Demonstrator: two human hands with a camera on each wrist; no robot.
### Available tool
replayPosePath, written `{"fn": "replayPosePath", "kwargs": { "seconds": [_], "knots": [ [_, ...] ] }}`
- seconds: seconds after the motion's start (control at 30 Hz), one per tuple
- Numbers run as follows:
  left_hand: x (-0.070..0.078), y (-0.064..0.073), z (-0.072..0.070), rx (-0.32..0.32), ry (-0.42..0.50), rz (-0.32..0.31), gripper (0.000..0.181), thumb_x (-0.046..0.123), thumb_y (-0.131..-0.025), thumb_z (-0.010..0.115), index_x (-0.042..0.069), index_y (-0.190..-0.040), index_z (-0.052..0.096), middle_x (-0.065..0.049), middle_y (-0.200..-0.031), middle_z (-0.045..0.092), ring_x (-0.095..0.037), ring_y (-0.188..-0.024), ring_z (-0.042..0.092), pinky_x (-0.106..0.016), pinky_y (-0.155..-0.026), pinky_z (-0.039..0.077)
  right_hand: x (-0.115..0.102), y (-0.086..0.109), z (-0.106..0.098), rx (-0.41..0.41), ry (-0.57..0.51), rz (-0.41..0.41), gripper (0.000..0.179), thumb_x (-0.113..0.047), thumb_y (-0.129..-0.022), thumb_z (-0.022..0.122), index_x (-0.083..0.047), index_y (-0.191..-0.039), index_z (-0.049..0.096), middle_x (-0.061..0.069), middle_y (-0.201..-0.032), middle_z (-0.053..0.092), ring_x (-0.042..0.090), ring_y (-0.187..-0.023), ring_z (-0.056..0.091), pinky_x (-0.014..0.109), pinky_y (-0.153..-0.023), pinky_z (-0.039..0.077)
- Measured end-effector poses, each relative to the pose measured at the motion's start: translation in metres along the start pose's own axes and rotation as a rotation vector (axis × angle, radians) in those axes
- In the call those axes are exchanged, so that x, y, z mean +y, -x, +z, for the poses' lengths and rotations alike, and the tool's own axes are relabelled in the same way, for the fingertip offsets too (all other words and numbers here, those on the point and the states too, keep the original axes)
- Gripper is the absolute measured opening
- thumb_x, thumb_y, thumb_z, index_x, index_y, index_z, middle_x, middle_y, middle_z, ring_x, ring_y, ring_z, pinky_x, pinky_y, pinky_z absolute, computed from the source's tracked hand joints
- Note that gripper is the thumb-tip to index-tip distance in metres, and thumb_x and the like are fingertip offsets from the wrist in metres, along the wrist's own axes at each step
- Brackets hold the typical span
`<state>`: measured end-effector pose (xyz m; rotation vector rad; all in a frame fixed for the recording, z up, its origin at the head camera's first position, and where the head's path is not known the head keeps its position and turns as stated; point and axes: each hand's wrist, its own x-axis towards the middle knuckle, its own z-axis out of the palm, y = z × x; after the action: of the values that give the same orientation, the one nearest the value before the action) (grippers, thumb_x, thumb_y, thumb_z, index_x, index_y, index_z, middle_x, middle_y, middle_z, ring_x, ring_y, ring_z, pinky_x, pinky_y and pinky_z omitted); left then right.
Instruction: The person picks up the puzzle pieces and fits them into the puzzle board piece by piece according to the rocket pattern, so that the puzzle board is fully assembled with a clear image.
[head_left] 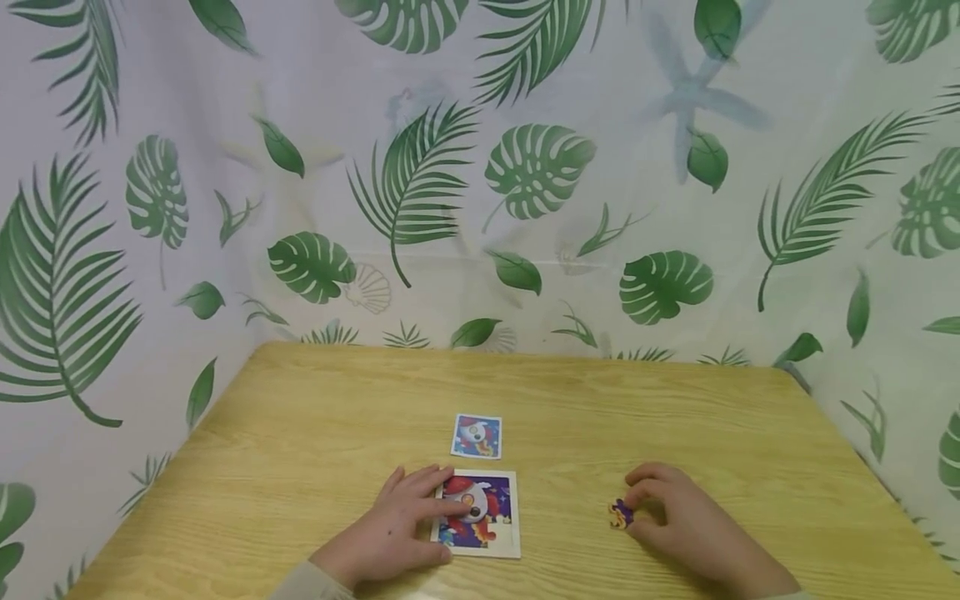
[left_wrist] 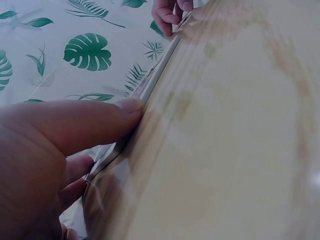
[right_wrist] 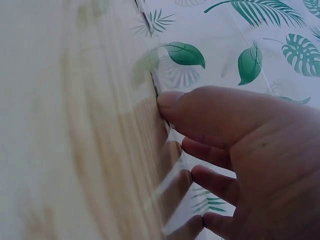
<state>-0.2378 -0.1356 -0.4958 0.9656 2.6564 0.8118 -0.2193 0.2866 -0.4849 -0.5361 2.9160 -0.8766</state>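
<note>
A jigsaw puzzle in a white-bordered tray (head_left: 506, 552) lies on the table, with a rocket picture and a pale gap at its lower right. My left hand (head_left: 401, 525) rests over the tray's left side. Its index finger reaches across the picture, and the thumb (left_wrist: 107, 122) touches the near edge in the left wrist view. To the right, my right hand (head_left: 678, 521) pinches a small purple and orange puzzle piece (head_left: 620, 514) between thumb and forefinger, low over the table. In the right wrist view the thumb (right_wrist: 195, 107) covers most of the piece.
A small picture card (head_left: 477, 437) with a similar rocket scene lies just behind the tray. The wooden table (head_left: 360, 400) runs back to a white curtain (head_left: 450, 317) printed with green leaves, which also hangs along both sides.
</note>
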Motion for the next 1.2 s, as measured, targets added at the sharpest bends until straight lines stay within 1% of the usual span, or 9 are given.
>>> {"fn": "replayPosePath", "kwargs": {
  "seconds": [0.13, 0.3, 0.4, 0.5, 0.63, 0.83, 1.03, 1.2],
  "knots": [
    [-0.002, 0.003, -0.001, 0.004, 0.002, 0.002, 0.057, 0.047, -0.087, 0.073, 0.042, -0.142, 0.058, -0.001, -0.164, 0.029, -0.030, -0.151, 0.022, -0.062, -0.119, -0.001, -0.003, -0.002, 0.004, 0.033, 0.030, -0.035, 0.017, -0.026, -0.085, 0.082, -0.029, -0.090, 0.067, 0.004, -0.129, 0.056, 0.033, -0.121, 0.053, 0.055, -0.100, 0.046],
    [-0.001, 0.001, 0.001, 0.008, -0.004, 0.015, 0.057, 0.047, -0.087, 0.073, 0.042, -0.142, 0.058, 0.000, -0.165, 0.029, -0.030, -0.151, 0.022, -0.062, -0.119, -0.002, -0.004, 0.000, 0.003, 0.041, 0.040, -0.025, 0.019, -0.027, -0.083, 0.084, -0.028, -0.090, 0.066, 0.004, -0.126, 0.056, 0.033, -0.119, 0.055, 0.056, -0.100, 0.045],
    [-0.001, 0.001, 0.003, 0.006, 0.002, 0.007, 0.057, 0.047, -0.087, 0.074, 0.042, -0.141, 0.059, 0.001, -0.165, 0.029, -0.030, -0.151, 0.022, -0.062, -0.119, -0.002, -0.005, 0.000, 0.003, 0.037, 0.046, -0.028, 0.019, -0.028, -0.083, 0.084, -0.027, -0.090, 0.066, 0.004, -0.126, 0.057, 0.033, -0.119, 0.055, 0.056, -0.100, 0.045],
    [0.000, 0.000, 0.003, 0.006, 0.008, 0.005, 0.057, 0.047, -0.086, 0.075, 0.042, -0.141, 0.059, 0.000, -0.165, 0.028, -0.031, -0.151, 0.022, -0.062, -0.119, -0.002, -0.010, -0.001, 0.004, 0.048, 0.035, -0.028, 0.018, -0.026, -0.083, 0.083, -0.028, -0.089, 0.066, 0.005, -0.126, 0.057, 0.033, -0.119, 0.054, 0.056, -0.099, 0.046],
    [0.000, 0.001, 0.002, 0.009, 0.010, 0.004, 0.058, 0.046, -0.086, 0.075, 0.042, -0.141, 0.058, 0.000, -0.165, 0.028, -0.031, -0.151, 0.021, -0.061, -0.119, -0.002, -0.025, -0.007, 0.012, 0.051, -0.001, -0.040, 0.018, -0.024, -0.084, 0.082, -0.028, -0.090, 0.066, 0.004, -0.127, 0.057, 0.031, -0.120, 0.054, 0.054, -0.100, 0.046],
    [-0.001, 0.002, -0.001, 0.006, 0.001, 0.008, 0.059, 0.045, -0.086, 0.075, 0.040, -0.142, 0.058, -0.002, -0.165, 0.029, -0.031, -0.151, 0.021, -0.061, -0.119, -0.002, -0.057, -0.023, 0.033, 0.037, -0.016, -0.062, 0.021, -0.022, -0.082, 0.082, -0.029, -0.089, 0.064, 0.000, -0.126, 0.057, 0.027, -0.122, 0.053, 0.051, -0.103, 0.046],
    [-0.001, 0.002, 0.000, 0.000, 0.000, 0.006, 0.058, 0.045, -0.086, 0.075, 0.041, -0.142, 0.059, -0.003, -0.165, 0.029, -0.031, -0.151, 0.022, -0.062, -0.119, -0.001, -0.081, -0.035, 0.052, -0.024, -0.057, -0.057, 0.019, -0.022, -0.082, 0.081, -0.026, -0.090, 0.064, -0.002, -0.124, 0.057, 0.023, -0.119, 0.054, 0.050, -0.106, 0.045],
    [0.001, 0.001, 0.000, 0.007, -0.003, 0.009, 0.057, 0.045, -0.087, 0.074, 0.039, -0.142, 0.059, -0.003, -0.165, 0.028, -0.032, -0.151, 0.021, -0.062, -0.119, -0.001, -0.096, -0.042, 0.060, -0.060, -0.035, -0.061, 0.017, -0.028, -0.083, 0.080, -0.028, -0.091, 0.065, -0.004, -0.124, 0.057, 0.021, -0.118, 0.054, 0.049, -0.106, 0.045]
  ]
}}
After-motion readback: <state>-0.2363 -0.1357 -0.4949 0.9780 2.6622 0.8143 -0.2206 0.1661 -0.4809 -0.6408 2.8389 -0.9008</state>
